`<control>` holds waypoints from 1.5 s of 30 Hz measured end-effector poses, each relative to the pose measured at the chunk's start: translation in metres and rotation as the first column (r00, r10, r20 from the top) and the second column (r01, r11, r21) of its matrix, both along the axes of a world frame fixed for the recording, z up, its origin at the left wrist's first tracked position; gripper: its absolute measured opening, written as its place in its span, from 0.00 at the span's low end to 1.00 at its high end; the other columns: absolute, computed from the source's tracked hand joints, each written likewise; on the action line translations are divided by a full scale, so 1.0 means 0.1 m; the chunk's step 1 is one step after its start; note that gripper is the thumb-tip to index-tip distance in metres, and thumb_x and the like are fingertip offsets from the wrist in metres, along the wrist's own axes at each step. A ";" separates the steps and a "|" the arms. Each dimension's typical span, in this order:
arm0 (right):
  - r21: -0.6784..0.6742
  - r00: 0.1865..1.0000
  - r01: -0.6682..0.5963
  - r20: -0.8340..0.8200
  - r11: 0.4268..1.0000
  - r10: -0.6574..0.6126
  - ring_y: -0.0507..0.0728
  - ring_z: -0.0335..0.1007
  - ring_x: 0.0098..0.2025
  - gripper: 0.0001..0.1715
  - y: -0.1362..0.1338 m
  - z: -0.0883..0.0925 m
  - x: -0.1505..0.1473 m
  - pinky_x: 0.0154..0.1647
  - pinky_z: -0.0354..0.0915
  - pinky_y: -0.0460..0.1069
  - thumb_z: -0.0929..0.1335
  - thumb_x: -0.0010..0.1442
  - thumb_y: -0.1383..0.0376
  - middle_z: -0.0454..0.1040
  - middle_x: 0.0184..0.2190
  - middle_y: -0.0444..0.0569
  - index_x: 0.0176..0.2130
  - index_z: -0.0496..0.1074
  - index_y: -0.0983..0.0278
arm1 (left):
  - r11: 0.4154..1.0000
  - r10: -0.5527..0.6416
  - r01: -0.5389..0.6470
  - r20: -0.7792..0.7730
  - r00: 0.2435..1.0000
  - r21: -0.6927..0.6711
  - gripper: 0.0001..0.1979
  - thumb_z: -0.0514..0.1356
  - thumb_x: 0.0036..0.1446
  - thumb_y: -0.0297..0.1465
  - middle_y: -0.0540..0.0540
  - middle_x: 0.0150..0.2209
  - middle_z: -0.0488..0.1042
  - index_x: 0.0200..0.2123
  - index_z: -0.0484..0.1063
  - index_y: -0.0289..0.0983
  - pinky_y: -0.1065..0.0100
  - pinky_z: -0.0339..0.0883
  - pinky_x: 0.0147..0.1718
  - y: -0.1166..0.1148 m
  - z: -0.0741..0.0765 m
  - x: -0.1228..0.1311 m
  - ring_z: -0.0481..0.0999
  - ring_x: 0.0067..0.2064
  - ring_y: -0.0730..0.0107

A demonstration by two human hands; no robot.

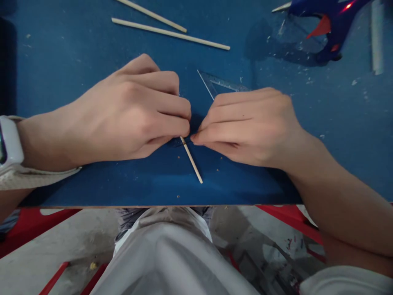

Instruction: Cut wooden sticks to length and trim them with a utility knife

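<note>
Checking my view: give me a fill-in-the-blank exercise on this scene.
The near stick emerges from under the ____ hand.
Beyond the left hand, the wooden sticks number ____.
The set square, partly hidden by the right hand, forms a ____.
The glue gun has a ____ trigger.
Missing: left; two; triangle; red.

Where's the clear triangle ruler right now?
In the head view, the triangle ruler lies right of centre on the blue tabletop, partly hidden behind the right hand.
</note>
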State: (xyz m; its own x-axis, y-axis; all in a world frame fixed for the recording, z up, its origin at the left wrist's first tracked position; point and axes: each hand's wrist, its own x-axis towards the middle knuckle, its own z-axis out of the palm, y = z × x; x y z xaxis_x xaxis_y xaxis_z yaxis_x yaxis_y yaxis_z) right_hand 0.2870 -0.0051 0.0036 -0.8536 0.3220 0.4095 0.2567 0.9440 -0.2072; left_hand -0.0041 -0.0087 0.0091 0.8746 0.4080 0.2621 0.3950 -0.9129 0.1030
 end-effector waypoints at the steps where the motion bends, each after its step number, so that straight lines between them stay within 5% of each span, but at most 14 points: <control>1: 0.013 1.000 0.006 0.001 1.000 -0.006 0.55 0.83 0.42 0.16 -0.02 -0.01 -0.02 0.40 0.75 0.53 0.70 0.83 0.70 0.89 0.40 0.41 0.41 0.83 0.59 | 1.000 0.002 -0.002 -0.006 1.000 0.001 0.24 0.48 0.90 0.34 0.53 0.45 0.83 0.44 0.81 0.41 0.55 0.77 0.59 0.00 0.00 0.00 0.85 0.52 0.63; 27: -0.056 1.000 -0.003 0.003 0.998 0.003 0.55 0.81 0.42 0.17 0.05 0.01 0.03 0.39 0.72 0.53 0.68 0.84 0.68 0.89 0.41 0.41 0.42 0.83 0.58 | 0.998 -0.055 0.056 -0.017 0.998 0.015 0.22 0.47 0.89 0.33 0.48 0.45 0.82 0.47 0.79 0.41 0.53 0.74 0.53 -0.01 0.04 0.00 0.82 0.50 0.61; 34: 0.006 0.998 -0.012 -0.063 1.000 0.012 0.55 0.80 0.39 0.21 0.01 -0.05 -0.05 0.38 0.72 0.53 0.66 0.85 0.68 0.86 0.38 0.42 0.39 0.82 0.61 | 0.998 -0.016 0.015 -0.018 1.000 -0.058 0.24 0.48 0.89 0.36 0.50 0.42 0.80 0.42 0.80 0.42 0.56 0.73 0.60 -0.02 0.05 0.01 0.83 0.51 0.64; 45: -0.039 0.996 -0.019 -0.090 0.999 0.015 0.58 0.81 0.39 0.12 0.07 0.03 0.09 0.35 0.69 0.56 0.72 0.79 0.70 0.88 0.38 0.43 0.41 0.83 0.59 | 0.999 -0.048 0.048 -0.008 0.999 0.016 0.22 0.49 0.89 0.35 0.49 0.45 0.83 0.48 0.83 0.42 0.53 0.75 0.55 -0.02 0.02 -0.01 0.83 0.50 0.61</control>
